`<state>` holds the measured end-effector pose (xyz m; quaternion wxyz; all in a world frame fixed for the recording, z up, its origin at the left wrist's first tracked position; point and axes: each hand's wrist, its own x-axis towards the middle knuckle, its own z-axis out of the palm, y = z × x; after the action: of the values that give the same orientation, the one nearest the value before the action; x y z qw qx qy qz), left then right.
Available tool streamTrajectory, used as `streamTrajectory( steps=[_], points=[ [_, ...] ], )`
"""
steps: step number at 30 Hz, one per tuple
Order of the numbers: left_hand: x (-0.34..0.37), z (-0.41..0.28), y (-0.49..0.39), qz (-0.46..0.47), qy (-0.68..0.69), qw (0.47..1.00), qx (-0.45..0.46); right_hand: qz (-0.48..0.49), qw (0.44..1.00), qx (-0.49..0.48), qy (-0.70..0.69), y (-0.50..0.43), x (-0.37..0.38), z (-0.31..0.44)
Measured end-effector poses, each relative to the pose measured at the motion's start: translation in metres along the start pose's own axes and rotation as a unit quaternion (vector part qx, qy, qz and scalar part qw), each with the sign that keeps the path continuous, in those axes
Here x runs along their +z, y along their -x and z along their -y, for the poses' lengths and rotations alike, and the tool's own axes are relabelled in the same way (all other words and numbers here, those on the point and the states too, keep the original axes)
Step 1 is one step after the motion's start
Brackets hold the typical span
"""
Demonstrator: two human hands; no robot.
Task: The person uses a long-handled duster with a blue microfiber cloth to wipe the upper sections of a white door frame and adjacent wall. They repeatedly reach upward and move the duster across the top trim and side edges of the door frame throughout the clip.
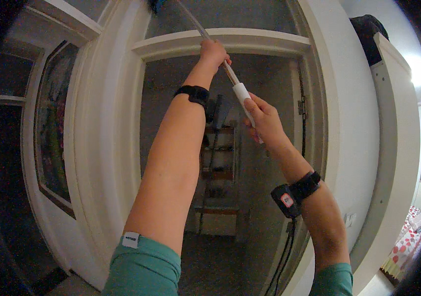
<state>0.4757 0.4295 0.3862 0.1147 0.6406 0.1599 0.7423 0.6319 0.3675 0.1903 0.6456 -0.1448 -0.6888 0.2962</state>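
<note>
A slim metal pole slants from the top of the view down to a white handle grip. High up, in front of the door frame's crossbar, my left hand is closed around the metal shaft. My right hand wraps the white grip lower down, its thumb lying along it. At the upper left, a dark bluish piece shows near the pole's far end; the picture's edge cuts it off, so its kind and whether it joins the pole are unclear.
A pale door frame with a glass pane above stands ahead. Beyond the doorway is a dim shelf rack. A framed picture hangs left. On the right are a white wall, a black bag-like item and a patterned bedspread.
</note>
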Motion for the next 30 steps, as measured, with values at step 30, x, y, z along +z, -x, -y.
streamTrajectory(
  steps=[30],
  points=[
    [0.142, -0.043, 0.045, 0.095, 0.025, 0.995, -0.008, -0.144, 0.987, -0.03, 0.057, 0.059, -0.049, 0.031]
  ],
)
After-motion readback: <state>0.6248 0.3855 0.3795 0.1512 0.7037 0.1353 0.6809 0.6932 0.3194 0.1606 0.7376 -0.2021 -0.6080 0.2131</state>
